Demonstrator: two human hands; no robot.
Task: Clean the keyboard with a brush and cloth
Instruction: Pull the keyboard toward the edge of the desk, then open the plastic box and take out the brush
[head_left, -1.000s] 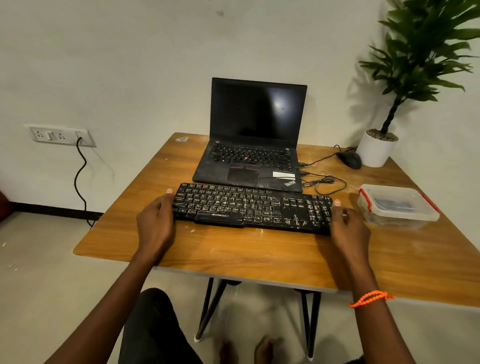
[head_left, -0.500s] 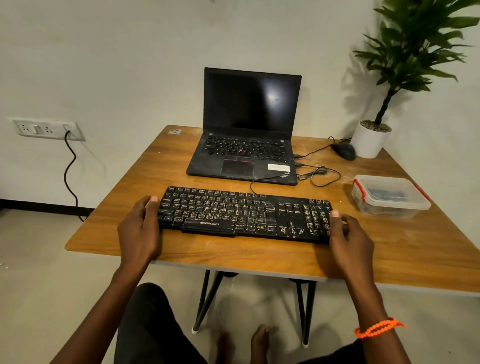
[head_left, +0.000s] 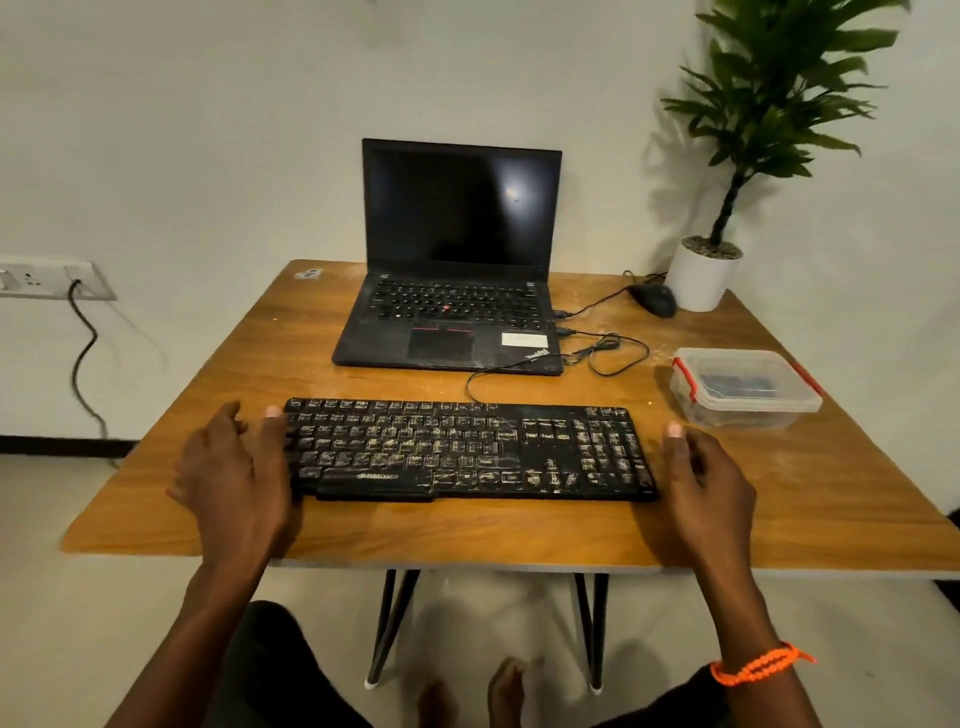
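A black keyboard, its keys streaked with pale dust, lies flat on the wooden table near the front edge. Its cable runs back to the laptop. My left hand is at the keyboard's left end, fingers spread, thumb against the edge and palm over the near-left corner. My right hand sits just off the right end with a small gap, fingers loose, holding nothing. No brush or cloth lies in the open.
An open black laptop stands behind the keyboard, with a loose cable loop at its right. A lidded clear plastic box holding something dark blue sits at the right. A mouse and a potted plant are at the back right.
Both hands drew the keyboard away from the laptop toward the front edge. They have now loosened at its ends, and the right hand has come off it.
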